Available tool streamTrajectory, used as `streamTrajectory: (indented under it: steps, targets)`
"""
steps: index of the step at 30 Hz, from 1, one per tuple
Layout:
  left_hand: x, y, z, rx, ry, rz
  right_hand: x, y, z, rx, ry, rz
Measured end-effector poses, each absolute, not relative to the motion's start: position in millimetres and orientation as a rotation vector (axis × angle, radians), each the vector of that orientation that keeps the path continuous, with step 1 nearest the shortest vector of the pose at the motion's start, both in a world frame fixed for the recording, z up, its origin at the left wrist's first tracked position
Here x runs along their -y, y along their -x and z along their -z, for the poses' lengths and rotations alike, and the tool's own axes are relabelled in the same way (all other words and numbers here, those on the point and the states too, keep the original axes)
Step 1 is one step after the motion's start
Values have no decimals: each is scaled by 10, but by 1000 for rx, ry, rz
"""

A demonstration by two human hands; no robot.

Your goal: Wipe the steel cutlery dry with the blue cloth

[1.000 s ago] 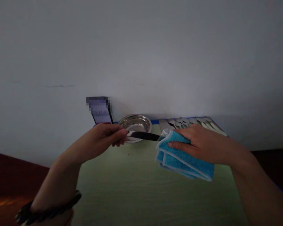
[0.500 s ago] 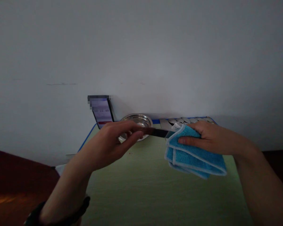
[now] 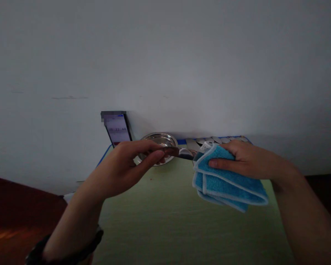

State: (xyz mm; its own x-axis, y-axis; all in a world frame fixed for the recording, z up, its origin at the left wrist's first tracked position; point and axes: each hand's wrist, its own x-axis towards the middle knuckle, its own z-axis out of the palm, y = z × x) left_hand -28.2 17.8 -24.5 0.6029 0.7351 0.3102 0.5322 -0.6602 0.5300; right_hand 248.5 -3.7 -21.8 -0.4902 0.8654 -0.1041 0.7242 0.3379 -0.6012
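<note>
My left hand (image 3: 127,165) pinches one end of a flat, shiny metal piece of cutlery (image 3: 185,153) between thumb and fingers. It looks like a knife, but both ends are covered, so its kind is not certain. A folded blue cloth (image 3: 226,180) with white edging is gripped in my right hand (image 3: 245,162), thumb on top. The cloth wraps the right end of the metal piece. Both hands are above the table, and behind the left fingers stands a round metal bowl (image 3: 169,140), partly hidden.
A phone (image 3: 117,129) showing a timer leans on the wall (image 3: 182,66) at the back left. Along the back edge of the pale green table (image 3: 182,221), several metal utensils (image 3: 216,140) lie in a row, partly behind the cloth and right hand.
The visible metal surface now shows a brighter reflection, and my left hand has shifted slightly left. The cloth's loose lower corner has swung a little right. Both grips are unchanged.
</note>
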Motion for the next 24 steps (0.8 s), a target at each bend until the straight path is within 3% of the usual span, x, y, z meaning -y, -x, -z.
streamTrajectory:
  steps: [24]
  targets:
    - [-177, 299, 217, -965, -2407, -717, 31, -2503, 258, 2436, 1405, -724]
